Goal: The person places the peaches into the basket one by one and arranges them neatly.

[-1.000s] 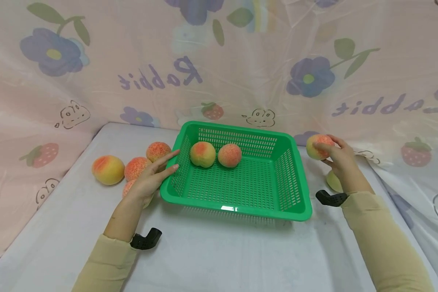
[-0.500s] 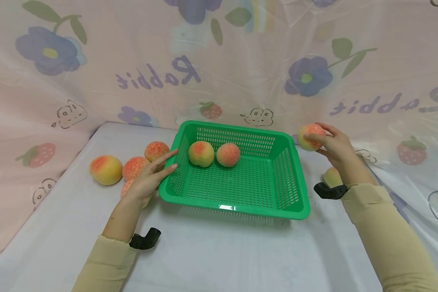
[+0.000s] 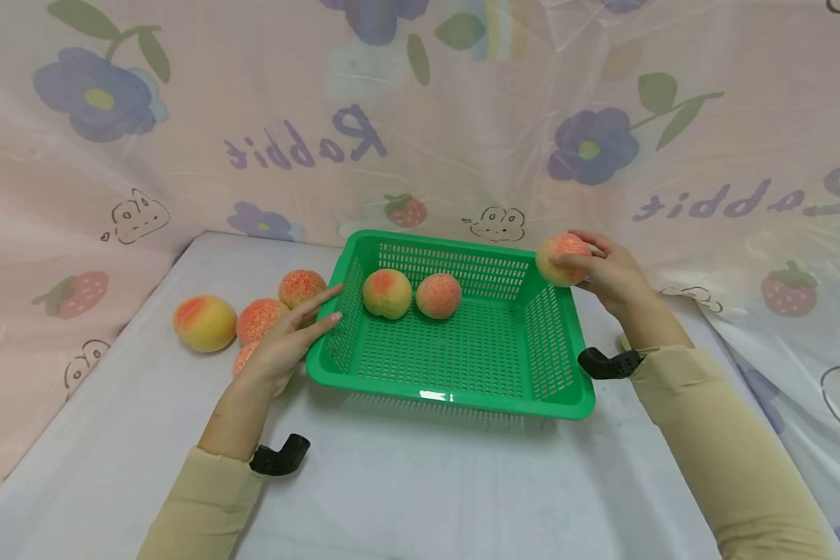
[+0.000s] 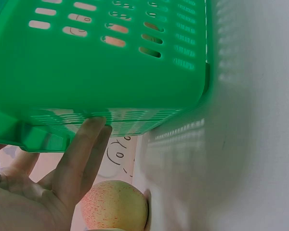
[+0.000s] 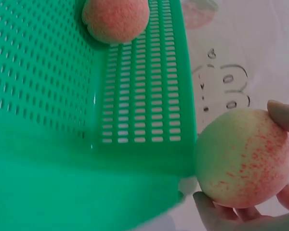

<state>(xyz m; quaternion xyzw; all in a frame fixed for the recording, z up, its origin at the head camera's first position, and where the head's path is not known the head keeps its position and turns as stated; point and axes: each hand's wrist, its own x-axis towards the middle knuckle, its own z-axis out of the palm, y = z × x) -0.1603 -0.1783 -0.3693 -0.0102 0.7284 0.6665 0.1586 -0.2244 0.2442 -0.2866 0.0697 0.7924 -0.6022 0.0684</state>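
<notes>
Green plastic, rectangular and perforated, the basket (image 3: 441, 358) stands on the white-covered bench (image 3: 406, 482) in front of you. It holds two peaches near its rear wall: a yellow peach with a red-orange patch (image 3: 387, 294) and, just to its right, a smaller pink-orange peach (image 3: 439, 296).

Right hand (image 3: 619, 280): your fingers and thumb are gripping a round, pale yellow peach with red speckling (image 5: 243, 159), raised at the rear right corner of the basket. The right wrist view places it close against the outer side of the rim; whether the two touch cannot be judged with certainty.

Left hand (image 3: 283, 346): your fingers are extended, with the tips touching the left end of the basket and no peach held. A large yellow peach with a red blush (image 3: 205, 323) and several red-speckled peaches (image 3: 262, 320) lie on the bench around and behind this hand.

Step in hand, as judged: transfer of the gripped peach to the basket. The next move would call for bringing it inward over the rim, lowering it into the free right half and only then releasing. Use your left hand to steady the basket, and avoid knocking the corner.
</notes>
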